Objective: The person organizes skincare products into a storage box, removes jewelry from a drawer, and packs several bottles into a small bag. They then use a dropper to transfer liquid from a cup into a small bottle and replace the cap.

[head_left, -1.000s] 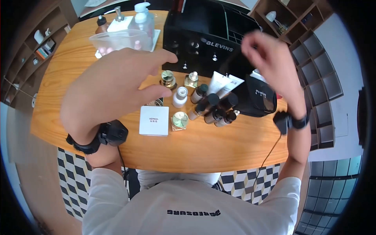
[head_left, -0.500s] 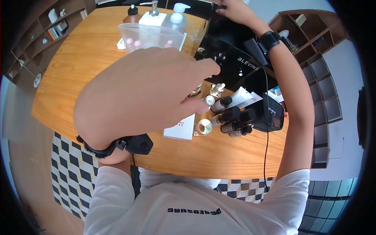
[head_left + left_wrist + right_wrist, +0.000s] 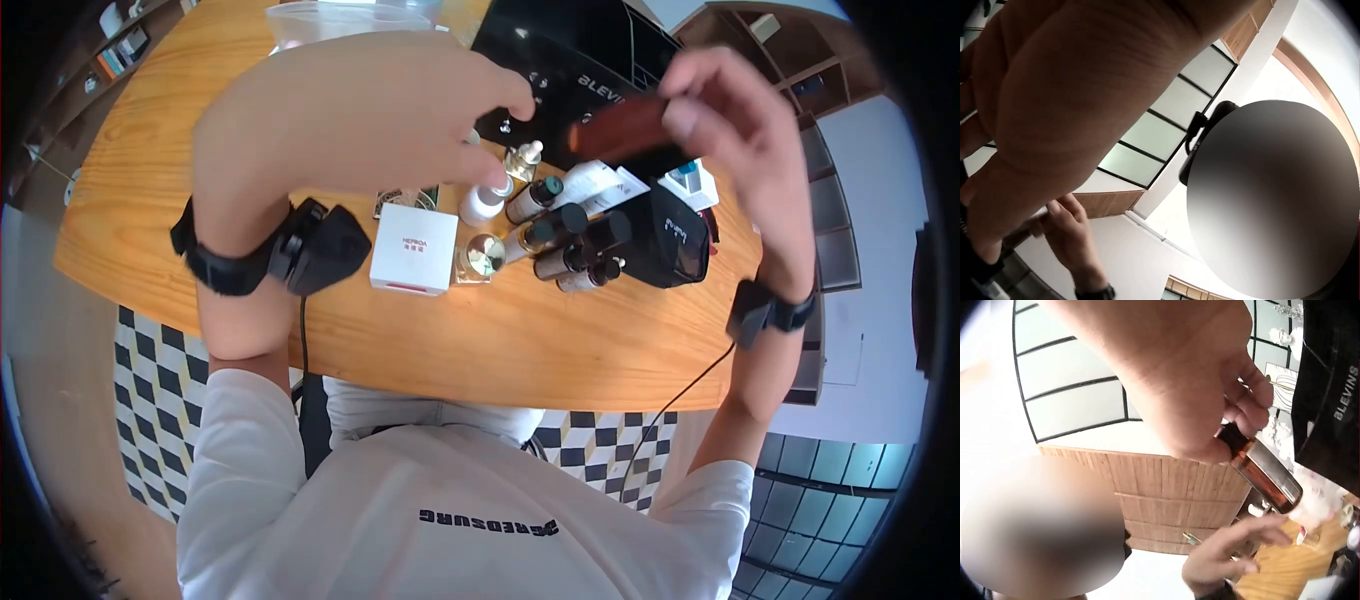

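Drawn back from the far top of the black case [image 3: 525, 55] since the earlier frame, the right hand [image 3: 768, 150] is now being held before its front. Nearest the body, a white box [image 3: 411, 245] is being supported by the wooden table [image 3: 500, 350], beside a gold-lidded jar [image 3: 485, 255]. Dark-capped bottles [image 3: 558, 262] are being kept close together just rightward, probably for easy reach. Over a white bottle [image 3: 480, 207], the left hand [image 3: 370, 110] is being held with fingers loosely extended, nothing being gripped. Higher up, an amber bottle [image 3: 1269, 475] is being pinched by its black cap [image 3: 1233, 436] between right thumb and fingers, its body being left uncovered, likely for a light hold. Its label is being blurred beyond reading. Whether the white bottle is being touched by the left thumb cannot be told. Farthest off, the case's lettering is being partly covered, and its inside is barely being shown.
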A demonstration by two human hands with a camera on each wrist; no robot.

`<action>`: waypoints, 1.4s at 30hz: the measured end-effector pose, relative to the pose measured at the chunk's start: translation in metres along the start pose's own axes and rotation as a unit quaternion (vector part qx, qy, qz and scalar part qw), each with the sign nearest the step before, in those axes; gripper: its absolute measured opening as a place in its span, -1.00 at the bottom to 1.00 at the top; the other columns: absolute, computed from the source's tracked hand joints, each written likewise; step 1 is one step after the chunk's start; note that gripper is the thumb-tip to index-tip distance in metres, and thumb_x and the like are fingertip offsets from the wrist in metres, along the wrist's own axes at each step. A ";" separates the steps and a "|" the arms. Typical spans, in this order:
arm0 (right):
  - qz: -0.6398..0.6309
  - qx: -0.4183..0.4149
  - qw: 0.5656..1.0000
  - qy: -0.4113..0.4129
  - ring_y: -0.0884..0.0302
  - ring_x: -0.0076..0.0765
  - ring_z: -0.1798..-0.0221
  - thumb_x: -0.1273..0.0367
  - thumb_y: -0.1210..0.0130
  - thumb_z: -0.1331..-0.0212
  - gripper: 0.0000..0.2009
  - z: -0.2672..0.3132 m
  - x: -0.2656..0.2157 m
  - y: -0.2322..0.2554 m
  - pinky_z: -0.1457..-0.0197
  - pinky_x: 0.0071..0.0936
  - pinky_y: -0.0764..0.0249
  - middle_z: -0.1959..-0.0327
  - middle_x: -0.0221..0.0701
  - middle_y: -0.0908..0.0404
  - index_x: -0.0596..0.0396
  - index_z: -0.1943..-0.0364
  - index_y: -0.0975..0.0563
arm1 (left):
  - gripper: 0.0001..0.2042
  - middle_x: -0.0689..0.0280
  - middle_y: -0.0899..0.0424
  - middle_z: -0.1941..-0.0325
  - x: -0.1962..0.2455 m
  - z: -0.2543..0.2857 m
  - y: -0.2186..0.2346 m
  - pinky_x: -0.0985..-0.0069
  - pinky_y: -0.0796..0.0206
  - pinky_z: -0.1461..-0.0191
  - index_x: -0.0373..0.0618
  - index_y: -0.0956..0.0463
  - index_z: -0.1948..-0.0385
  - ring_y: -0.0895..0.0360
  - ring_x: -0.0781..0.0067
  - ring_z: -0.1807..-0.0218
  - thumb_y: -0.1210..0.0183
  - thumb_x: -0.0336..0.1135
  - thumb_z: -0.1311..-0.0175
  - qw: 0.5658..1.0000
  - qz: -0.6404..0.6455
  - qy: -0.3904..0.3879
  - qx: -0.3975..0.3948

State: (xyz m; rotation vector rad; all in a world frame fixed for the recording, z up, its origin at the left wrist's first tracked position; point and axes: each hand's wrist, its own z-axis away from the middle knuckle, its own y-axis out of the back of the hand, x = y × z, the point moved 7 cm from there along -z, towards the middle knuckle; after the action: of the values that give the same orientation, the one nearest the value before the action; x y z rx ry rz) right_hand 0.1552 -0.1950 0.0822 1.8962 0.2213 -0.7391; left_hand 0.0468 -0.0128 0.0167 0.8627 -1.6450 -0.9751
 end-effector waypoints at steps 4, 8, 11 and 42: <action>0.181 -0.134 0.968 0.114 -0.64 -0.20 0.35 0.41 -0.34 -0.09 -0.79 0.055 -0.008 -0.068 0.34 -0.31 -0.52 0.33 -0.37 -0.60 -0.01 0.20 -0.58 | -0.54 0.27 -0.71 0.31 -0.018 -0.019 -0.017 0.38 -0.43 0.16 -0.16 -0.53 -0.24 -0.62 0.33 0.26 -0.28 -0.15 -0.39 0.999 -0.019 -0.004 -0.028; 0.250 -0.176 0.944 0.126 -0.67 -0.21 0.32 0.43 -0.28 -0.06 -0.82 0.088 0.012 -0.120 0.35 -0.28 -0.56 0.39 -0.36 -0.52 0.05 0.29 -0.51 | -0.57 0.27 -0.73 0.28 -0.034 -0.031 -0.028 0.39 -0.44 0.14 -0.16 -0.54 -0.22 -0.63 0.34 0.23 -0.27 -0.18 -0.40 0.997 -0.020 0.044 -0.063; 0.274 -0.168 0.939 0.121 -0.68 -0.23 0.30 0.44 -0.28 -0.02 -0.81 0.097 0.022 -0.135 0.38 -0.31 -0.56 0.39 -0.35 -0.54 0.07 0.29 -0.50 | -0.61 0.24 -0.74 0.23 -0.035 -0.039 -0.033 0.39 -0.45 0.09 -0.16 -0.55 -0.20 -0.64 0.31 0.19 -0.25 -0.22 -0.43 0.996 -0.009 0.041 -0.079; 0.341 -0.054 0.937 -0.055 -0.67 0.18 0.27 -0.10 0.14 -0.53 -0.35 -0.024 0.114 -0.060 0.10 -0.06 -0.61 0.51 -0.07 -0.66 0.18 0.42 -0.69 | -0.69 0.14 -0.71 0.11 -0.051 -0.048 -0.037 0.29 -0.45 -0.06 -0.01 -0.53 -0.23 -0.64 0.12 0.02 -0.12 -0.26 -0.53 0.990 -0.030 0.091 -0.100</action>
State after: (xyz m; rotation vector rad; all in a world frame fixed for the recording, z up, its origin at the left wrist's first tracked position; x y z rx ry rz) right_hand 0.2268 -0.1670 -0.0236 1.6596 -0.4456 -0.3410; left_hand 0.1093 0.0076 -0.0276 0.8418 -1.3487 -1.0516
